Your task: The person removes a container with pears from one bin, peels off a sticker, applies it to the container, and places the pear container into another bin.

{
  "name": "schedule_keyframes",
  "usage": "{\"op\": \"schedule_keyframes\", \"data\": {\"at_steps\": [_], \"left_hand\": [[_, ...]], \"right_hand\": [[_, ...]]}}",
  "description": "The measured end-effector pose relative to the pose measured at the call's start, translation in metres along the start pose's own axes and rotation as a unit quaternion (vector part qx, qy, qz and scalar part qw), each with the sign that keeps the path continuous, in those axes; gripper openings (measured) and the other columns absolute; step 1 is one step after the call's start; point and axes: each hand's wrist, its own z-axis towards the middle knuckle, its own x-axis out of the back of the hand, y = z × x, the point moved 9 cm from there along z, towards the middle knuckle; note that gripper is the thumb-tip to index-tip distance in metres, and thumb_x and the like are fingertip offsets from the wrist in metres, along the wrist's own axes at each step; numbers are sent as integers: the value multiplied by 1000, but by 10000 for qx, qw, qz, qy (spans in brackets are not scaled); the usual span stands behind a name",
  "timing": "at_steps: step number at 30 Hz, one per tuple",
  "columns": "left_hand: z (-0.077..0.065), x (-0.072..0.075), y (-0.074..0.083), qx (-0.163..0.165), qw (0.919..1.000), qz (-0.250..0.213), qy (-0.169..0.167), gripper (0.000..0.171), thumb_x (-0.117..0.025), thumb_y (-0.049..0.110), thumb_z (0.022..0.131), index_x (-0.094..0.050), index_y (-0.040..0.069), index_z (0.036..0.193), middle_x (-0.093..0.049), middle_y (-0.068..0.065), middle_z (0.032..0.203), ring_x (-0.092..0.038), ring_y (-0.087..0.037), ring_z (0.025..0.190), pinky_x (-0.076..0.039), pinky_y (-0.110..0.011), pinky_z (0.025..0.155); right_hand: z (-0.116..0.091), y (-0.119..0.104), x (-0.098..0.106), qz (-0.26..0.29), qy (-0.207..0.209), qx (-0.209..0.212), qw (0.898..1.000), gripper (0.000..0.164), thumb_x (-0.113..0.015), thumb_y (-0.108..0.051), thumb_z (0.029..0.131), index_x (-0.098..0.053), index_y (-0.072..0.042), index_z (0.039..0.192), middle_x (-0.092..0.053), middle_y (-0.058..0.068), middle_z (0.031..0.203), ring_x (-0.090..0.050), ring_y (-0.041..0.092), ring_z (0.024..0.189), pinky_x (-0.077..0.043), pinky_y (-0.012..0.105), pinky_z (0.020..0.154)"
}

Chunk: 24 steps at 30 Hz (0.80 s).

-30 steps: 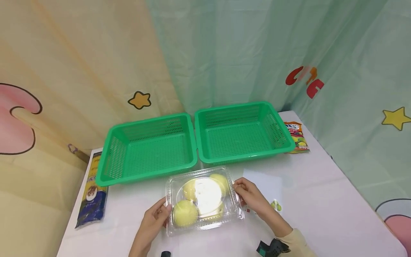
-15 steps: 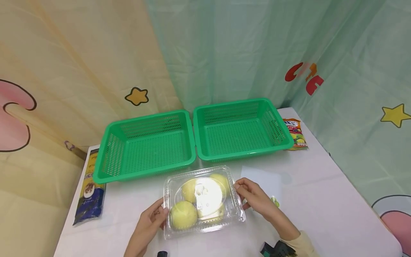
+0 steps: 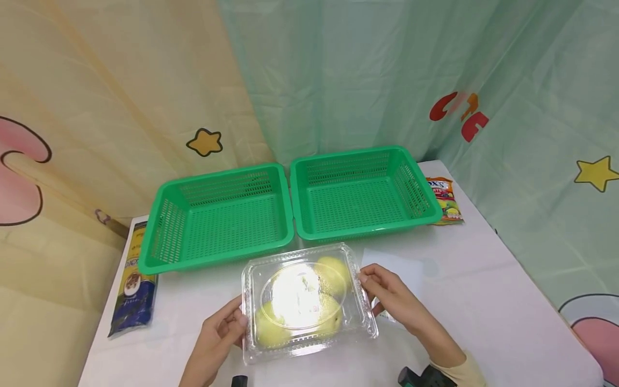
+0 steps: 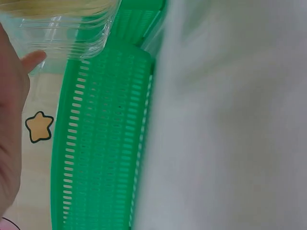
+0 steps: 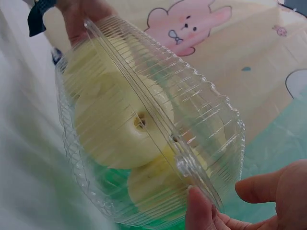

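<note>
A clear plastic clamshell box point(image 3: 355, 322) with several round pale-yellow fruits point(image 3: 273, 328) inside is held up over the table's near side. My left hand point(image 3: 215, 336) grips its left edge, thumb on the rim. At the opposite edge my right hand point(image 3: 394, 295) pinches the rim between thumb and fingers. Glare covers the middle of the lid in the head view. The right wrist view shows the box point(image 5: 206, 96) from the side, its lid down, and a fruit's brown calyx end. Only part of my left hand point(image 4: 9, 120) shows in the left wrist view.
Two green plastic baskets, the left one point(image 3: 217, 263) and the right one point(image 3: 367, 230), stand side by side behind the box. A blue-yellow packet point(image 3: 132, 295) lies at the left, a colourful snack bag point(image 3: 447, 204) at the right. White paper point(image 3: 406, 271) lies partly under my right hand.
Both hands have lifted the box slightly towards the camera and tilted it, and the glare has shifted left across the lid. The hands have moved slightly apart in the view, still holding it.
</note>
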Motion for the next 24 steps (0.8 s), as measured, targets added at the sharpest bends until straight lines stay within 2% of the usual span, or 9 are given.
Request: {"op": "schedule_keyframes", "data": {"at_steps": [4,9,14,16,18,20,24], "left_hand": [[1,-2,15,-559,9980,-260,-129,43,-45,4,96,-39,-2,138,-56,4,78,-60,-8,64,-55,-32,56],[4,-5,30,-1268,9903,-496,-272,46,-42,-2,95,-33,-8,139,-52,7,79,-58,-3,67,-54,-30,53],[9,-17,45,-1693,9798,-767,-742,53,-40,-4,94,-23,-7,144,-56,6,93,-60,0,73,-54,-29,54],[12,-24,51,-1735,9763,-832,-989,57,-40,-5,94,-17,-4,146,-58,5,101,-61,0,77,-55,-30,56],[16,-29,57,-1751,9753,-816,-1072,61,-43,-4,93,-14,-1,148,-57,2,104,-62,-1,78,-56,-30,57],[22,-33,64,-1728,9762,-792,-1039,63,-45,-3,93,-14,0,148,-57,-1,103,-62,-3,79,-56,-31,58],[36,-37,76,-1636,9822,-618,-689,61,-48,3,93,-20,6,148,-57,-6,99,-62,-6,75,-56,-31,58]], "right_hand": [[-3,-7,5,75,90,72,9999,38,-40,-33,100,-47,-2,120,-57,5,85,-57,9,68,-54,34,53],[-4,-12,13,121,264,104,9995,37,-41,-33,99,-47,-8,126,-56,1,86,-55,7,68,-53,32,54],[-4,-19,27,128,578,207,9980,39,-43,-33,99,-47,-8,128,-58,0,90,-53,7,67,-51,30,52],[-4,-24,35,94,764,303,9966,39,-43,-33,99,-48,-8,128,-60,-1,91,-53,7,66,-50,29,51],[-4,-29,44,33,942,427,9946,40,-41,-33,100,-48,-8,130,-61,-4,93,-53,6,66,-49,27,51],[-2,-33,51,9,1072,483,9931,41,-40,-35,100,-48,-9,131,-60,-6,93,-53,6,68,-48,26,52],[4,-39,63,-57,1175,527,9917,44,-39,-37,100,-44,-11,135,-59,-8,103,-54,6,74,-47,25,55]]}}
